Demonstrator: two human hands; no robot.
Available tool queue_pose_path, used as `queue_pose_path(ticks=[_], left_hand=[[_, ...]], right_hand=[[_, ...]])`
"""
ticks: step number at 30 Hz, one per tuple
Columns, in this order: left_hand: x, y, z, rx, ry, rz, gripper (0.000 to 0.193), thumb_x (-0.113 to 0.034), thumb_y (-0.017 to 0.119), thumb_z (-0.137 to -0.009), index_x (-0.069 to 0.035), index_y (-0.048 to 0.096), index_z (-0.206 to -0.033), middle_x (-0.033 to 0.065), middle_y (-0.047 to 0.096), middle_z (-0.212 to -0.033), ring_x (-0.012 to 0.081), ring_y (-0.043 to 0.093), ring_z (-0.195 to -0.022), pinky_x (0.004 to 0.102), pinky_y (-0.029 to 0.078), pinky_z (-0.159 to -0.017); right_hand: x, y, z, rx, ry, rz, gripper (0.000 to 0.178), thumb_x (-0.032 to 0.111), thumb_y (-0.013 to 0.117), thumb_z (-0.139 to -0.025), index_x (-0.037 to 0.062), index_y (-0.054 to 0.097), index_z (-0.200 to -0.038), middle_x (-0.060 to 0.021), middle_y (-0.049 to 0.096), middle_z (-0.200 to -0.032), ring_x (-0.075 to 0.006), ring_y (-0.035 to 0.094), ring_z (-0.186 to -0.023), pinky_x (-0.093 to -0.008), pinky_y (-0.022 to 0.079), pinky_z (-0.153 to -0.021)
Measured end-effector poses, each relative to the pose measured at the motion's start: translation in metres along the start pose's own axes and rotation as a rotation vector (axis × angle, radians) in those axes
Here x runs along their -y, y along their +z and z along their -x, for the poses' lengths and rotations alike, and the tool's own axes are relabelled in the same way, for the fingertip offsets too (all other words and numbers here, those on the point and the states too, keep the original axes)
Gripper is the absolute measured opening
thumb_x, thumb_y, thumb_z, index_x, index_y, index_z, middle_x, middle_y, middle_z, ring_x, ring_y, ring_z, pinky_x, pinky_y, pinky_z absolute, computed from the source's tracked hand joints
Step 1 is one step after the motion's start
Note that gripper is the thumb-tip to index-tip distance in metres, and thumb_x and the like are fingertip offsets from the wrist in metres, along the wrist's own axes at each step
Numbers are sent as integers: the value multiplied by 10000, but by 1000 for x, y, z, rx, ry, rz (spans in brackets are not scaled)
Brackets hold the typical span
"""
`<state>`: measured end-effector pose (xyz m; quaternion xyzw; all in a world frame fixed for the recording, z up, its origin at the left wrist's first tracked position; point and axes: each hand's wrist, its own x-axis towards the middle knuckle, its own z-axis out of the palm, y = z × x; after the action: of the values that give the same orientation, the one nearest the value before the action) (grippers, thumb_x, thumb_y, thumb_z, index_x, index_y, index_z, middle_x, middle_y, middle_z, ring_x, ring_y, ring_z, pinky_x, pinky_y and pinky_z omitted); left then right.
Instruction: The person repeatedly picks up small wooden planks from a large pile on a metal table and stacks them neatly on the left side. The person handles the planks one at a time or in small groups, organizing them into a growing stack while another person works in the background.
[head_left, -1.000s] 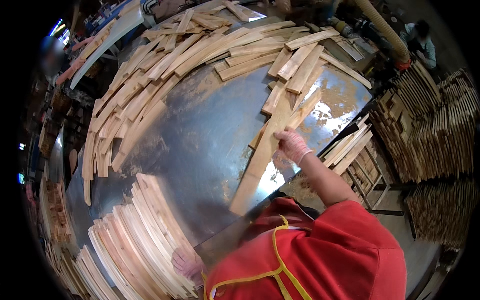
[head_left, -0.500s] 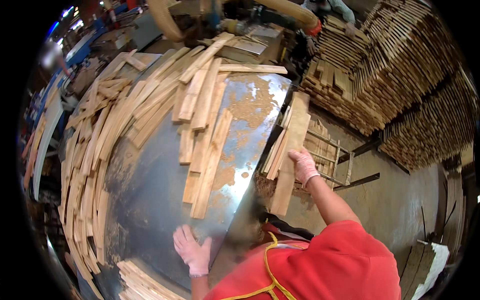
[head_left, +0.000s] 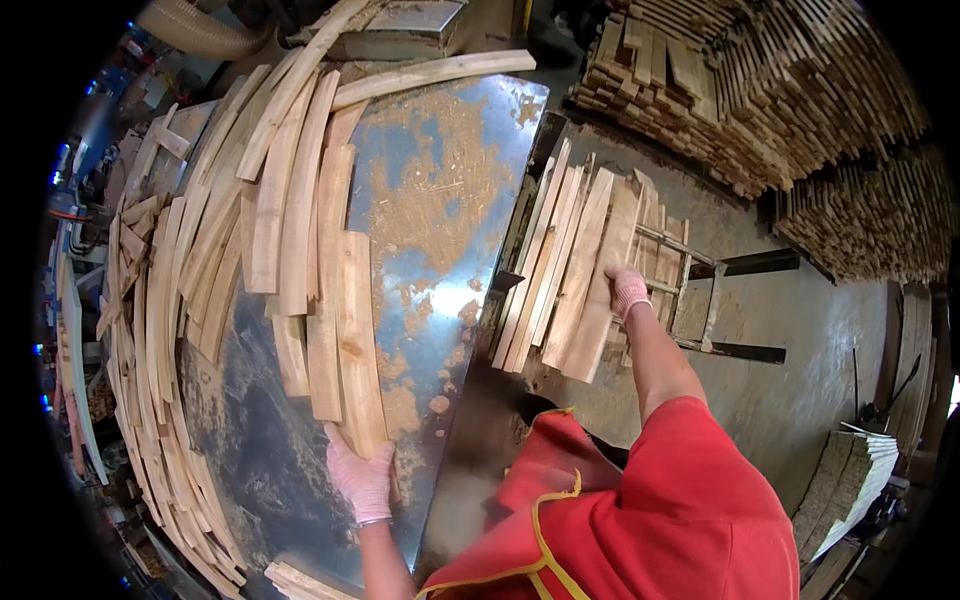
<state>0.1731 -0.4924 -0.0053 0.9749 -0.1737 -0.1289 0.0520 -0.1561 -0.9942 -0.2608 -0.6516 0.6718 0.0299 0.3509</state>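
My left hand (head_left: 360, 475), in a pale pink glove, grips the near end of a wooden board (head_left: 360, 335) on the metal table (head_left: 440, 300). The thumb lies along one side of the board, the fingers along the other. On the right, my gloved right hand (head_left: 628, 290) is closed on the right edge of another board (head_left: 608, 270). This board lies beside a similar board (head_left: 580, 265) on a rack (head_left: 690, 280) next to the table. Several narrower boards (head_left: 535, 265) lie to their left.
Many loose boards (head_left: 170, 300) cover the left side of the table. Sawdust (head_left: 430, 190) is scattered over its top. Tall stacks of boards (head_left: 800, 90) stand at the far right. A board bundle (head_left: 845, 490) stands at the lower right, and a ribbed hose (head_left: 200, 28) hangs at the far left.
My left hand has moved from bare tabletop onto a board's near end. My right hand has lowered its board onto the rack beside the others. The view has shifted.
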Motion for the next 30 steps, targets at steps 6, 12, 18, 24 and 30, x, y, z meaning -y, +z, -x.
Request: queue_pose_path(ticks=[6, 12, 18, 24, 30], left_hand=[[-11, 8, 4, 60, -56, 66, 1209, -332, 946, -690, -43, 293, -1665, 290, 546, -1447, 468, 546, -1312, 512, 450, -1141], [-50, 2, 38, 77, -104, 43, 1214, -343, 949, -673, -68, 294, -1657, 276, 544, -1390, 463, 559, -1270, 525, 472, -1097], [-12, 19, 87, 114, -111, 9, 1272, -512, 909, -655, -75, 272, -1665, 224, 547, -1349, 429, 576, -1194, 512, 481, -1043], [87, 31, 174, 158, -122, -27, 1235, -538, 902, -631, -71, 329, -1620, 207, 591, -1227, 416, 576, -1164, 521, 475, -1032], [99, -10, 229, 348, -323, 219, 938, -510, 884, -708, -113, 464, -1446, 238, 605, -1245, 475, 601, -1180, 570, 513, -1029]], right_hand=[[64, 61, -8, -77, 230, -608, 694, 126, 702, -942, 12, 392, -1553, -203, 657, -1284, -312, 663, -1089, -430, 559, -894], [142, 6, 112, -77, 9, -496, 718, 162, 675, -905, 41, 458, -1578, -266, 579, -1484, -400, 593, -1328, -468, 478, -1141], [99, 9, 140, -150, -257, -139, 671, 303, 708, -894, 45, 564, -1496, -242, 621, -1445, -400, 584, -1356, -449, 472, -1156], [129, 10, 311, 991, -383, -252, 544, 470, 720, -961, 80, 678, -1338, -63, 751, -1096, -214, 741, -975, -386, 608, -902], [103, 182, 496, 1446, 174, -639, 369, 308, 757, -988, 86, 682, -1272, -123, 720, -1222, -324, 671, -1129, -513, 542, -1014]])
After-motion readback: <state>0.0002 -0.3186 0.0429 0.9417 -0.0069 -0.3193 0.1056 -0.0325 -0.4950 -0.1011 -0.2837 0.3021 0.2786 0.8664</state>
